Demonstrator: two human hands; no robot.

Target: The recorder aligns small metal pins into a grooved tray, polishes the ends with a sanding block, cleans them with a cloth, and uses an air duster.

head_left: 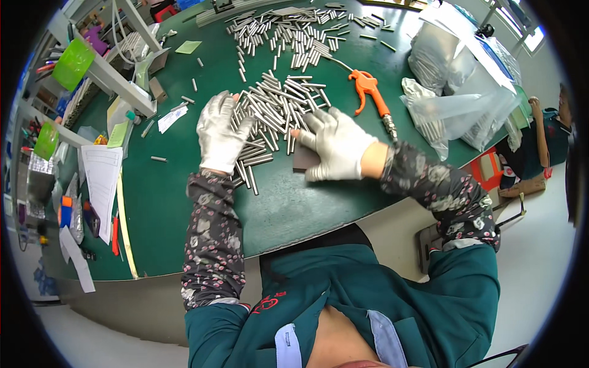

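A heap of short metal pins [273, 105] lies on the green table in front of me. My left hand [222, 134], in a white glove with some bare fingertips, rests along the heap's left side, fingers stretched out and thumb apart. On the heap's right side lies my gloved right hand [338, 146], its fingers spread and touching the nearest pins. A dark brown block [303, 158] is partly hidden under the right palm; I cannot tell whether the hand presses on it. Loose pins stick out toward me between the hands.
Farther back lies a larger spread of pins [294, 30]. An orange air blow gun [368, 92] with its hose fitting lies right of the heap. Plastic bags [438, 61] fill the right side. Papers [101, 178] and a rack frame [123, 86] stand left. Another person [540, 135] is at far right.
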